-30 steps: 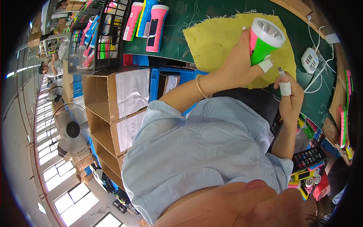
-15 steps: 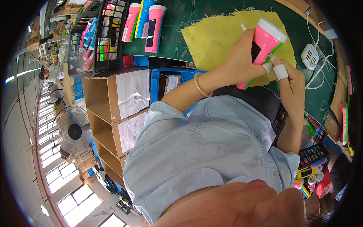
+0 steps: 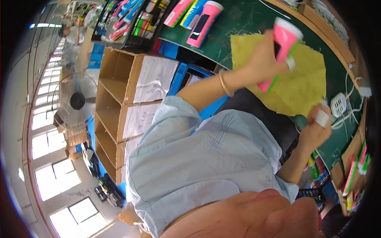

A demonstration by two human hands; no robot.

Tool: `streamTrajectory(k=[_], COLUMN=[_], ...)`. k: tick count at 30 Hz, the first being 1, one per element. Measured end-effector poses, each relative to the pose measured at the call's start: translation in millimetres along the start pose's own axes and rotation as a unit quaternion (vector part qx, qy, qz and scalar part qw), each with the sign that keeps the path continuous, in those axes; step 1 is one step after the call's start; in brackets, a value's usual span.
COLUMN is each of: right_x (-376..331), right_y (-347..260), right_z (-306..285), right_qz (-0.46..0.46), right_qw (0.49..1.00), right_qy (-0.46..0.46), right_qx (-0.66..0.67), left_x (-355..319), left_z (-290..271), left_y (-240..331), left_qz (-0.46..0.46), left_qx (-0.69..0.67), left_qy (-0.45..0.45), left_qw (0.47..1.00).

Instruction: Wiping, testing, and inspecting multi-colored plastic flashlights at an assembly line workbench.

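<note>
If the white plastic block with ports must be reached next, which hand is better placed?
Likely the right hand: it is near this block, though pinching a small blurred piece; the left hand is farther, gripping a pink-and-green flashlight.

1 view, from the left of 2 fisheye cameras on the person's head (image 3: 246, 210), looks down, near above the shirt (image 3: 198, 154), left hand (image 3: 261, 63) and right hand (image 3: 314, 133), with the counter (image 3: 242, 22) toward its top and windows (image 3: 49, 178) far off at left

Pale blue shirt (image 3: 190, 158), slim gold-toned bangle (image 3: 226, 83), white wraps (image 3: 322, 118) on left hand (image 3: 265, 63) and right hand (image 3: 315, 129), probably tape, kinda blurry.
</note>
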State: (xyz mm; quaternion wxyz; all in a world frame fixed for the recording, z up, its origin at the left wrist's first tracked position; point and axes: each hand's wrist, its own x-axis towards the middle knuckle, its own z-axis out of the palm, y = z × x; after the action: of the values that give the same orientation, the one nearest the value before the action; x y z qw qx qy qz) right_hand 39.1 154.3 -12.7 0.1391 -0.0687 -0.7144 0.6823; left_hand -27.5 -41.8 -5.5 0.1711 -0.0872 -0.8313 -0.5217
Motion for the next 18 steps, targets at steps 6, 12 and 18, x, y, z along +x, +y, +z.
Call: streamTrajectory(k=[6,12,18], right_x=[20,14,17], right_y=[-7,5,-1], right_z=[-42,-20,-14], right_qz=[0.07,0.094,0.109], right_qw=[0.995,0.995,0.99], right_qy=[0.003,-0.045,-0.086], right_qx=[0.07,0.003,0.017], left_x=[144,185,285], left_z=[-234,-215,-179], left_y=[-117,-134,-251], left_qz=[-0.058,-0.199,0.04], left_qx=[-0.462,-0.258,0.639], left_qy=[0.311,0.161,-0.09], left_qw=[0.828,0.932,0.763])
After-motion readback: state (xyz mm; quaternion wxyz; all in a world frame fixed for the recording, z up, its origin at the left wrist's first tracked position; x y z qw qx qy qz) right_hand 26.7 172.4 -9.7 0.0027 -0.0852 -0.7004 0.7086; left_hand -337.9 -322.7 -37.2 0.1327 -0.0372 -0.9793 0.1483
